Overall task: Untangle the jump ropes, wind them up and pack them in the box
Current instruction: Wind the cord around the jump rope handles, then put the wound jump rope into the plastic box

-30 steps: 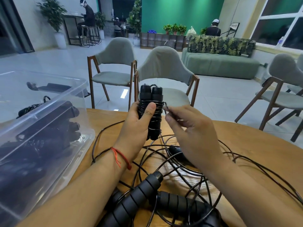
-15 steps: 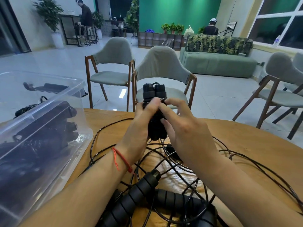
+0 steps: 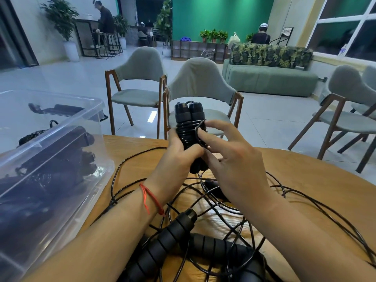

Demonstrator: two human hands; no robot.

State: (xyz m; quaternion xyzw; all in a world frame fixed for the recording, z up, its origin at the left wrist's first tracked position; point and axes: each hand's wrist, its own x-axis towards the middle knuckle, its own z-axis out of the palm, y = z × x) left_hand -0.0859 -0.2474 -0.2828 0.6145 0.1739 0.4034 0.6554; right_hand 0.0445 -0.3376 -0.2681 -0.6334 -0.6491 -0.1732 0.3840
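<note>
My left hand (image 3: 179, 159) grips a wound jump rope (image 3: 188, 123): two black handles held upright side by side with black cord coiled around them. My right hand (image 3: 230, 157) presses its fingers against the coil, a loop of cord around the fingertips. Below both hands, tangled jump ropes (image 3: 234, 202) spread across the wooden table (image 3: 317, 180). Their ribbed black handles (image 3: 168, 239) lie near my forearms. A clear plastic box (image 3: 67, 147) stands at the left, with several wound black ropes inside.
Grey chairs with wooden legs (image 3: 203, 92) stand just beyond the table's far edge, with more chairs at the right. A green sofa (image 3: 270, 78) and people sit far back in the room. Loose cord loops reach the table's right side.
My right hand moved from pinching the cord end beside the bundle to pressing a cord loop against the coil. The bundle stayed upright in my left hand, lowered slightly.
</note>
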